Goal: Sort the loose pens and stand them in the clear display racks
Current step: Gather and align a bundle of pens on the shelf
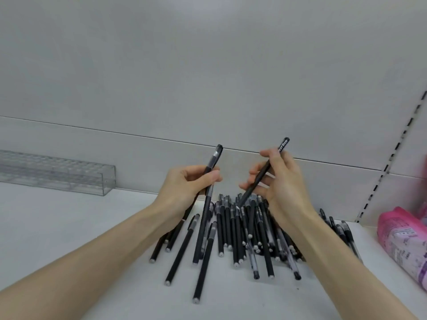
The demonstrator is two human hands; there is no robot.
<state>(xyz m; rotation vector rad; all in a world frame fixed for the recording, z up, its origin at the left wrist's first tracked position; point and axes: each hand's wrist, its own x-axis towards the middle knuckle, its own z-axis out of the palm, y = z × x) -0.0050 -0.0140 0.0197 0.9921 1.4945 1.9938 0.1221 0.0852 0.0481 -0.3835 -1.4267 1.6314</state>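
On the white shelf (69,227) in front of us, at 6 o'clock from both hands, lies the heap of loose pens (233,227). Most of them lie with their long axes running from 12 to 6 o'clock. Our left hand (184,183) has its fingers (212,176) curled round a clear-capped pen (213,158), which is held steeply with the cap tipped toward 1 o'clock. Our right hand (282,185) pinches a matte black pen (265,170) between thumb and fingertips. Its printed end points to 1 o'clock and its lower end dips toward the heap.

We judge that we are comparing the two kinds before racking them. The clear display rack (57,174) sits at 9 o'clock from our left hand, well apart from it. It stands against the back panel (208,77) with its long axis running from 9 to 3 o'clock. The left hand is the nearer one, so its pen should travel first. That pen needs to be brought upright over a slot. A pink packet (402,245) lies at 3 o'clock, beside the heap's edge.
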